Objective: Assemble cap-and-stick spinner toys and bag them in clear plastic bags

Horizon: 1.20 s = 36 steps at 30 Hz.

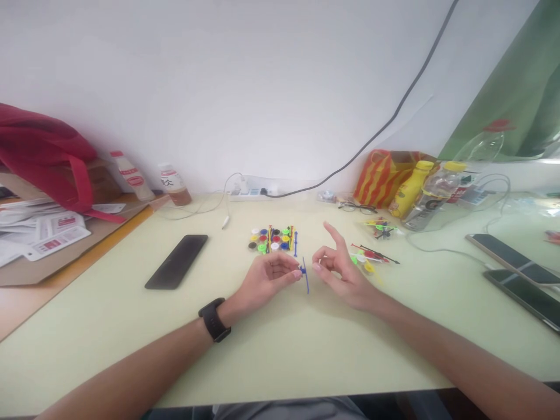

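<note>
Between the thumb and fingertips of my left hand is a small blue plastic piece with a thin upright bar. Just to its right, my right hand has its index finger raised. The thumb and other fingers of that hand close together around something small and pale that I cannot make out. Beyond my left hand lies a group of round coloured plastic discs in rows, with thin coloured sticks among them. A separate blue stick lies at the right end of the group.
Loose coloured sticks and discs lie beyond my right hand, with a small packet of similar parts behind. A black phone lies on the left, two more phones on the right. Bottles and a power strip stand along the wall.
</note>
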Tool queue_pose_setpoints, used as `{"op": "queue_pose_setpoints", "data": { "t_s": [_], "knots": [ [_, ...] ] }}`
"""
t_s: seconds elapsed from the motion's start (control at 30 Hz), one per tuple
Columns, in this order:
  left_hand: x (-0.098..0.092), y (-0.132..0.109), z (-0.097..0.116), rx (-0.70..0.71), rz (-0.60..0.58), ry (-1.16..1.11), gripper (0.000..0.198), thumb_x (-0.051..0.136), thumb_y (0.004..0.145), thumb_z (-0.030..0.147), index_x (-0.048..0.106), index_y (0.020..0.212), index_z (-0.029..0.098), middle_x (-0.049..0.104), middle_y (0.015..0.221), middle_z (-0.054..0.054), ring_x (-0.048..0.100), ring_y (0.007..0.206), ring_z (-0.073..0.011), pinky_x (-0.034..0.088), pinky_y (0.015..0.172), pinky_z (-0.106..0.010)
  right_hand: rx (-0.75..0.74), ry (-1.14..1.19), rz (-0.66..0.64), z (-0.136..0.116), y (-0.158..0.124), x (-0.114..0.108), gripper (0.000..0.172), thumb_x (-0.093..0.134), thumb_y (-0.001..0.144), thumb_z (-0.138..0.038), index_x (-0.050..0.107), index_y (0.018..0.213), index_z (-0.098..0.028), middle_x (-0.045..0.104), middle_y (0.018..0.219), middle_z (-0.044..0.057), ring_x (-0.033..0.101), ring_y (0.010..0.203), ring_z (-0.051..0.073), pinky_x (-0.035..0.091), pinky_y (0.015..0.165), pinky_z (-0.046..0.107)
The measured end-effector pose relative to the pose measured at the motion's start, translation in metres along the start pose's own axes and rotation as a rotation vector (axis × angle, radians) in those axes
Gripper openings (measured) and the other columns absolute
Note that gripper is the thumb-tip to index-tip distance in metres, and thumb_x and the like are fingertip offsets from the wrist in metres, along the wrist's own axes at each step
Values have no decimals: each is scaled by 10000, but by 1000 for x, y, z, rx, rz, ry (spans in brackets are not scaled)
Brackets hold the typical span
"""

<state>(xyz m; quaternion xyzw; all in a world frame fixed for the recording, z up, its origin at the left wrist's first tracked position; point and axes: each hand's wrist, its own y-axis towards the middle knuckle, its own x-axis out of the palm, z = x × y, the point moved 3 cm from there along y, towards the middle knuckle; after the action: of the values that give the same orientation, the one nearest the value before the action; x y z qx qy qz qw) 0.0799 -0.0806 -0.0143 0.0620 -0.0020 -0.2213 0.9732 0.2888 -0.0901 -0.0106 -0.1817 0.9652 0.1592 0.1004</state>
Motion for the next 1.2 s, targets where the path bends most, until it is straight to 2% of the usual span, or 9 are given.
{"op": "queue_pose_setpoints", "data": {
  "t_s": [0.03, 0.07, 0.17, 0.53, 0.7, 0.83, 0.93, 1.03, 1.2],
  "knots": [
    [0, 0, 1, -5, 4, -1, 287, 849, 836, 348, 714, 987, 145, 744, 964, -81, 726, 903, -193, 598, 869, -316, 16, -36, -28, 0, 0, -2, 324, 527, 1029, -504, 645, 1206, -260, 572, 786, -7, 492, 627, 142, 442, 635, 299],
    [0, 0, 1, -8, 10, 0, 292, 851, 833, 353, 713, 985, 145, 746, 959, -82, 726, 895, -193, 599, 864, -317, 46, -70, -57, 1, 1, -3, 408, 472, 1044, -537, 684, 900, -220, 528, 675, -6, 468, 593, 144, 422, 612, 305],
    [0, 0, 3, -10, 18, 2, 304, 857, 825, 365, 712, 977, 144, 749, 952, -86, 727, 884, -197, 601, 854, -322, 108, -122, -81, 5, 4, -8, 673, 387, 1049, -611, 380, 502, -219, 342, 497, -21, 369, 515, 135, 345, 551, 316],
    [-1, 1, -3, 8, -6, 3, 275, 853, 834, 342, 709, 969, 150, 733, 948, -69, 716, 886, -184, 591, 848, -308, 90, 106, -83, -2, 4, 4, 318, 760, 893, -478, 588, 982, -226, 670, 919, 21, 615, 745, 153, 501, 705, 302],
    [1, 1, -1, 11, -13, -5, 273, 848, 841, 336, 704, 976, 147, 731, 943, -71, 718, 873, -185, 590, 848, -320, 73, 62, -69, 1, 3, 3, 323, 706, 936, -465, 586, 1143, -248, 697, 943, 30, 632, 758, 168, 515, 713, 318],
    [1, 0, 3, 4, -4, -18, 278, 848, 841, 329, 701, 980, 138, 729, 930, -73, 722, 866, -189, 594, 834, -317, -9, -20, -30, 0, 1, 3, 521, 667, 966, -445, 469, 1427, -304, 665, 950, 7, 591, 714, 153, 493, 704, 314],
    [1, 0, 3, -2, 1, -36, 284, 853, 836, 324, 701, 984, 135, 729, 930, -71, 719, 861, -180, 595, 822, -300, 49, -27, -72, 2, 1, 1, 299, 582, 1007, -503, 685, 1109, -241, 627, 822, 5, 528, 648, 142, 428, 628, 299],
    [1, 0, 2, -6, 15, -39, 284, 859, 829, 320, 703, 978, 134, 729, 933, -68, 717, 869, -174, 593, 825, -288, 144, 2, -171, 6, 4, -2, 676, 410, 1059, -570, 544, 517, -190, 465, 552, 5, 429, 549, 132, 357, 578, 313],
    [0, 1, -1, -1, 12, -35, 280, 856, 832, 319, 702, 977, 136, 727, 939, -69, 719, 876, -177, 596, 836, -294, 164, 115, -97, 10, 8, -7, 487, 625, 972, -554, 539, 656, -193, 507, 612, -21, 434, 574, 119, 349, 559, 280]
  ]
}}
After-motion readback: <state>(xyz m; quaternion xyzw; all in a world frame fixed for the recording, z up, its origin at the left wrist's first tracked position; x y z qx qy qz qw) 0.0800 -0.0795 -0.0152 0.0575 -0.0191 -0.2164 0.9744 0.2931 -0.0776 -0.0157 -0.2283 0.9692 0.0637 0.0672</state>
